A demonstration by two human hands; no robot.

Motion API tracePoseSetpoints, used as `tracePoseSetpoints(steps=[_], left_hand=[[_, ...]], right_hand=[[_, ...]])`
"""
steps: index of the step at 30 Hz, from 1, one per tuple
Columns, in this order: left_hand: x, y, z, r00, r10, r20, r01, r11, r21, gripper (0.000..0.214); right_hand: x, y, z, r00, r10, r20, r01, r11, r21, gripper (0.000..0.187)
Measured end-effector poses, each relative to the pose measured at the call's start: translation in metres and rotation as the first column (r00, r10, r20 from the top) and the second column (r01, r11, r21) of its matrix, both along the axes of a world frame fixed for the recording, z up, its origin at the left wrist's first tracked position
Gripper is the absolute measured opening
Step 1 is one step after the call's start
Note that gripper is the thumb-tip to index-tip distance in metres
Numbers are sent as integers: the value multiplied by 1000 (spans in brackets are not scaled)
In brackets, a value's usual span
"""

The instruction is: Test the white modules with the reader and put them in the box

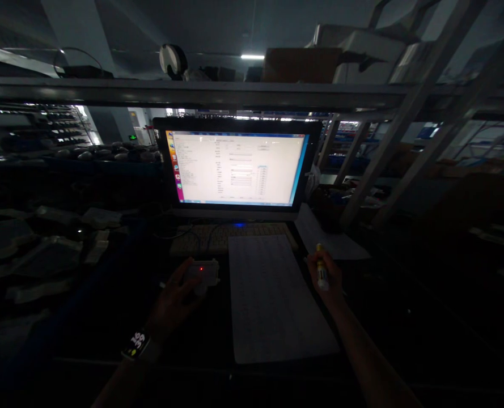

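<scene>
Marker (321, 276) w/ yellow cap, upright in right hand (332, 281), fingers clenched round it, lower centre-right, just beside printed sheet (272, 300). Left hand (173, 300), smartwatch (136, 344) on wrist, fingers on small white device (203, 273) w/ red LED; can't tell if gripping. Keyboard (200, 238), lit monitor (237, 167) behind.

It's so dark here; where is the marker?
In the head view, the marker is in the right hand, just right of the paper sheet.
</scene>
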State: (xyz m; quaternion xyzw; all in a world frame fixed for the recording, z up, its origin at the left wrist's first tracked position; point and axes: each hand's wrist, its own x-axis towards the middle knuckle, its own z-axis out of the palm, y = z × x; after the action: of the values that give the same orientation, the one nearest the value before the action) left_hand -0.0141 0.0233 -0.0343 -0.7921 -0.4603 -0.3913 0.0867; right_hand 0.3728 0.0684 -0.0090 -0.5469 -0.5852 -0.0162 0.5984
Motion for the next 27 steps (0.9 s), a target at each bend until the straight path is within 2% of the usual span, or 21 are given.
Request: tracePoseSetpoints(steps=[7, 16, 27], left_hand=[[3, -2, 2, 999, 38, -11, -38, 999, 0, 33], [3, -3, 2, 1000, 5, -9, -5, 1000, -6, 34], [3, -4, 4, 999, 27, -29, -28, 999, -29, 36]], right_hand=[[0, 1, 0, 999, -16, 45, 16, 1000, -5, 30], [0, 0, -3, 1000, 4, 14, -3, 1000, -12, 31], [0, 0, -4, 1000, 15, 21, -15, 1000, -20, 29]])
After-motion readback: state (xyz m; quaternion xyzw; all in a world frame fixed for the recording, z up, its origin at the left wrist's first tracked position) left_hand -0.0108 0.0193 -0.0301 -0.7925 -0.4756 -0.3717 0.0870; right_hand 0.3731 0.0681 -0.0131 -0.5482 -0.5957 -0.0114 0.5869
